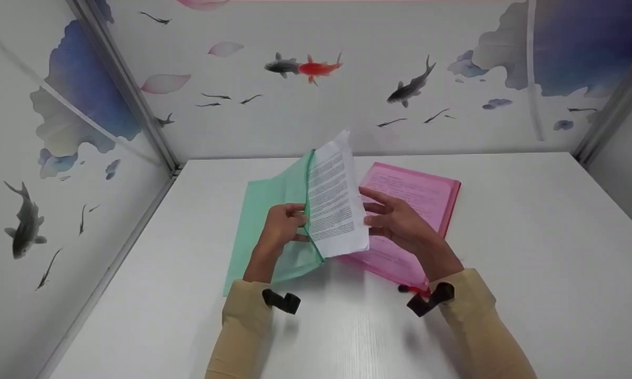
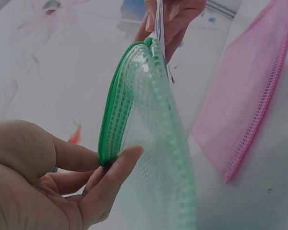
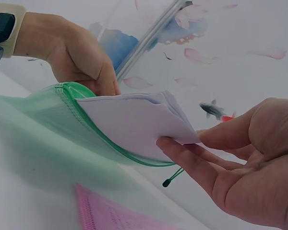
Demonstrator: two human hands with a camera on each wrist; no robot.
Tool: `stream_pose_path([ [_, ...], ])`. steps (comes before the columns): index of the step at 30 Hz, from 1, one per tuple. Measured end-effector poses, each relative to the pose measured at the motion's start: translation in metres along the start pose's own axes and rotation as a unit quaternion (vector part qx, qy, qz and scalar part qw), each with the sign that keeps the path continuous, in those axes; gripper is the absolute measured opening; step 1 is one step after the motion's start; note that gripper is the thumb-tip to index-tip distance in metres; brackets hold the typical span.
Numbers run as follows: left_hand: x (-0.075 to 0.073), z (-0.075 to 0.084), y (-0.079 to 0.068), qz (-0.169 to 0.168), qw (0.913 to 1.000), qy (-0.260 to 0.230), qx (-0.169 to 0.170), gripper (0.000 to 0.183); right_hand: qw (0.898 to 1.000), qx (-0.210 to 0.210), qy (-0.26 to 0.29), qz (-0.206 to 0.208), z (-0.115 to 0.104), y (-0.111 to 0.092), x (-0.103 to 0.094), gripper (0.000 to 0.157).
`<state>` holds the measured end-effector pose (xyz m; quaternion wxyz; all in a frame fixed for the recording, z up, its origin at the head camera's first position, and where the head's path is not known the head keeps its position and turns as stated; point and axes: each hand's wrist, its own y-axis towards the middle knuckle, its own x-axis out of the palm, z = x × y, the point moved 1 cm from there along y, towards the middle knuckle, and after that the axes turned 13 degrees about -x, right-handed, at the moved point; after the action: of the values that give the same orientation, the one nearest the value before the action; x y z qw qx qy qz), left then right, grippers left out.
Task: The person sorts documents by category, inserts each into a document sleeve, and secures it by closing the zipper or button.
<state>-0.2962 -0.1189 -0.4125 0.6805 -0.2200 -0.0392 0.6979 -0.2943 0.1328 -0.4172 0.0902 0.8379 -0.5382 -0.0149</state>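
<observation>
A green mesh zipper pouch point(image 1: 273, 195) is held up off the table, its zipped edge facing right. My left hand point(image 1: 284, 226) pinches that edge between thumb and fingers, as the left wrist view shows at the green zipper point(image 2: 108, 120). Out of the opening sticks a stack of printed paper sheets point(image 1: 337, 200), partly inside the pouch. My right hand point(image 1: 400, 221) pinches the outer edge of the sheets point(image 3: 129, 124), thumb on one side and fingers on the other. A green zipper pull point(image 3: 169, 182) dangles below the opening in the right wrist view.
Behind my right hand a pink mesh pouch point(image 1: 415, 189) with printed paper inside lies on the white table point(image 1: 531, 237). A small red and black item point(image 1: 413, 289) shows near its lower corner. Panels with painted fish point(image 1: 321, 68) stand behind and at the left.
</observation>
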Motion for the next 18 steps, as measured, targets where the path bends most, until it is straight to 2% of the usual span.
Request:
stream_pose_path([
  [11,0.000,0.001,-0.002,-0.009,0.9999,0.007,0.010,0.037,1.000,-0.011,-0.020,-0.013,0.008,0.004,0.017,0.075],
  [18,-0.001,0.002,-0.002,0.001,0.9998,0.021,0.006,0.039,0.999,-0.012,-0.038,-0.005,0.009,0.006,0.027,0.077],
])
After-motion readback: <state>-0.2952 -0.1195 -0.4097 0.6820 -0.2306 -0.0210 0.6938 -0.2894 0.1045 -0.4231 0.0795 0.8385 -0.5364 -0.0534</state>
